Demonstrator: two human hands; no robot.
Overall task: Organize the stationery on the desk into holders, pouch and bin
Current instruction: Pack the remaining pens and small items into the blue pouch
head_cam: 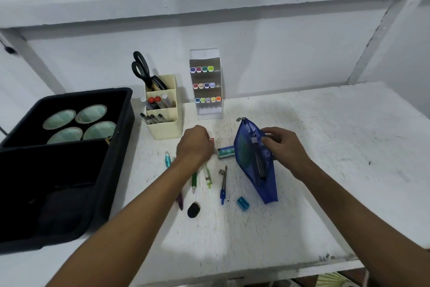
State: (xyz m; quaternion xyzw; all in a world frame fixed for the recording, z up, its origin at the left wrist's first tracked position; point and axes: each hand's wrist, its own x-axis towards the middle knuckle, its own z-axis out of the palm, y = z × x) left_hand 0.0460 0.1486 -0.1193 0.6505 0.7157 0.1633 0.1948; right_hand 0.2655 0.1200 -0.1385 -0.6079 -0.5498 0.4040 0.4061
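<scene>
Nearest the front edge of the counter (232, 240) lie the loose small items: a black eraser (193, 210), a blue sharpener (243, 203) and a blue-tipped compass (223, 185), whose long axis runs roughly front to back.

Further in, under and beside the left forearm: a green pencil (194, 181), a light green pen (207, 176), a dark purple pen (179, 200) and a teal correction pen (167, 159), all lying roughly front to back too.

Mid-counter, the left hand (195, 144) is knuckles-up, fingers curled down over a small red-and-white item (211, 139) at its fingertips. Whether it already pinches that item cannot be told; the fingers hide the contact.

Just right of this hand lies a green staple box (226, 152), long axis left to right, its right end touching or tucked behind the blue mesh pouch (253, 161).

The right hand (282, 144) grips the pouch's upper rim, holding the mouth open towards the left. A dark flat object already sits inside.

Key relation: the pouch mouth lies directly right of the left hand, with the staple box between them. The left hand is the nearer one to every loose item; the right is taken up with the pouch. Judgement: a short rightward carry by the left hand looks the likely next move.

Toward the back edge stand a cream pen holder (165, 124) with scissors (145, 72) and pens, and a clear marker rack (206, 84). At the left edge sits a black bin (116, 147) containing four tape rolls (79, 121).
</scene>
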